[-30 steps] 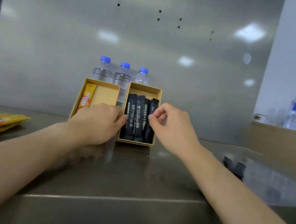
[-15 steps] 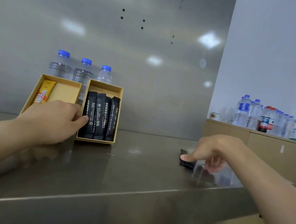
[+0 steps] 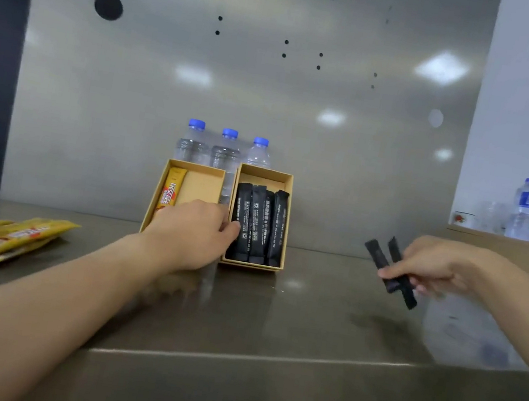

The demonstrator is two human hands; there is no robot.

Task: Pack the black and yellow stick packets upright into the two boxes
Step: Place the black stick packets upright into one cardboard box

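Now aloft: right hand [image 3: 436, 265], two packets [image 3: 378, 256]

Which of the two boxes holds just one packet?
The left box: it holds a single yellow packet against its left wall. The right box holds a row of black packets side by side.

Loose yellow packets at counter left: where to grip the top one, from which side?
Pinch the top of the yellow packets near its free right end, across the narrow width, coming from above and the right. The pile lies flat on the counter, so only edges and that end offer purchase; its left end runs out of frame. The left hand is nearer.
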